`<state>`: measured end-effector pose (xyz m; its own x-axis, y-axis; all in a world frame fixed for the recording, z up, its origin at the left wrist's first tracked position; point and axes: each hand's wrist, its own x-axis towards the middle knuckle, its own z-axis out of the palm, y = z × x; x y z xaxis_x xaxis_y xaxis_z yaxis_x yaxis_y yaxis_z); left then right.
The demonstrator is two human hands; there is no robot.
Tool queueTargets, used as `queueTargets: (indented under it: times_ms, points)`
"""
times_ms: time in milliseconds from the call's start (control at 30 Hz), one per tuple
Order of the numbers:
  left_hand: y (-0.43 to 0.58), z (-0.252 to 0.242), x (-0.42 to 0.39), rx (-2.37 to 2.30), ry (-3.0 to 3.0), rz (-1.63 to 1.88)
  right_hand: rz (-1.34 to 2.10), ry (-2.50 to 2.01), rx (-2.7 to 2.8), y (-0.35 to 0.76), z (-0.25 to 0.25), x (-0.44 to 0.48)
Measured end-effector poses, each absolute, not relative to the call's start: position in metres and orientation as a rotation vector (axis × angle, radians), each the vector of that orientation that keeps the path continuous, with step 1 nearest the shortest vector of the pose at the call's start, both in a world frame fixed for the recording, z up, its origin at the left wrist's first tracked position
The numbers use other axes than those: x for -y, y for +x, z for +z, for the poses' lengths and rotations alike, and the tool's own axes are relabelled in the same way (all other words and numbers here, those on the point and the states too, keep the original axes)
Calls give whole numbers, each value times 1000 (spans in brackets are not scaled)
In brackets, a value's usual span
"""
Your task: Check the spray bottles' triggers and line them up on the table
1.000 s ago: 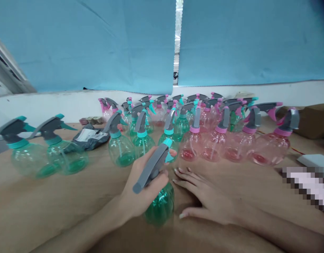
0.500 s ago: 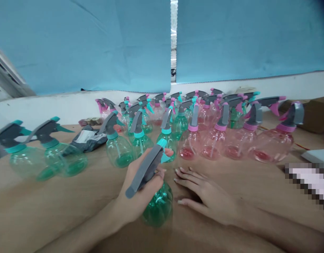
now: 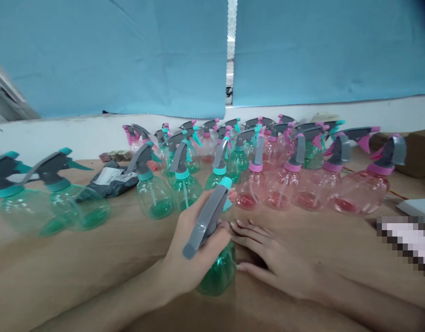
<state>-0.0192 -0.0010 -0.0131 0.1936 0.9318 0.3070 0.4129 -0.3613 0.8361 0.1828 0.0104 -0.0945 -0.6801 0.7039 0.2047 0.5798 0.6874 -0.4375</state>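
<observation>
Near the front of the wooden table (image 3: 136, 258), my left hand (image 3: 188, 249) is wrapped round the neck of a green spray bottle (image 3: 217, 272). Its grey trigger head with a turquoise nozzle points away from me, up and a little right. The fingers on the neck are partly hidden behind the head. My right hand (image 3: 271, 258) lies palm down on the table just right of this bottle, fingers stretched out and holding nothing. Beyond the hands stand a clear green spray bottle (image 3: 157, 198) and a pink spray bottle (image 3: 250, 191), each in a row of its own colour.
Several more spray bottles crowd the back. Two green spray bottles (image 3: 84, 207) stand at the left beside a dark plastic packet (image 3: 112, 182). On the right are a blurred-out pink item (image 3: 409, 240), a white box (image 3: 418, 207) and a brown bag (image 3: 415, 152). Blue sheeting (image 3: 129, 60) covers the wall.
My left hand and the held spray bottle have shifted slightly right, closer to my right hand. The right hand stays flat on the table, and the view has turned slightly.
</observation>
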Motion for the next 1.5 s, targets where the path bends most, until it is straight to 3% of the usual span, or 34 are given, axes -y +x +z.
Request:
queueTargets:
  times_ms: [600, 1167, 1500]
  points:
    - [-15, 11, 4, -1164, 1837, 1033, 481, -982, 2530, 184, -97, -11]
    - [-15, -17, -12, -1244, 2047, 1258, 444, -1001, 2538, 185, -102, -12]
    - [-25, 21, 2, -1133, 2082, 1067, 453, -1006, 2537, 185, -99, -11]
